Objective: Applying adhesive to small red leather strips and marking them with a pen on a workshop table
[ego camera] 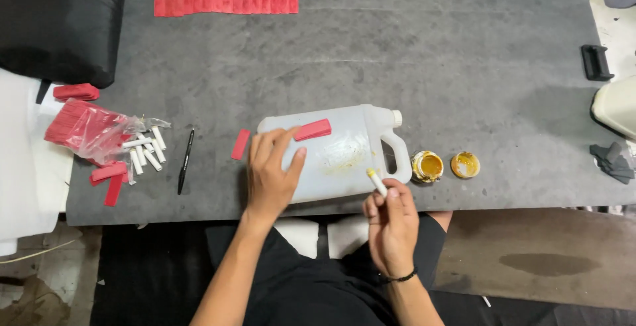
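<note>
A translucent white plastic jug [344, 157] lies on its side on the grey table [397, 67], handle to the right. My left hand [270, 170] rests flat on the jug's left part, fingertips touching a small red strip [313, 129] on top of it. My right hand [391, 223] holds a small white stick [377, 183] with a yellowish tip, just below the jug's handle. Another red strip [240, 144] lies on the table left of the jug.
A small open jar of yellow glue [427, 165] and its lid [465, 164] sit right of the jug. At left lie a bag of red strips [86, 127], several white sticks [147, 150], a black pen [186, 160]. A row of red strips [225, 1] is at the back.
</note>
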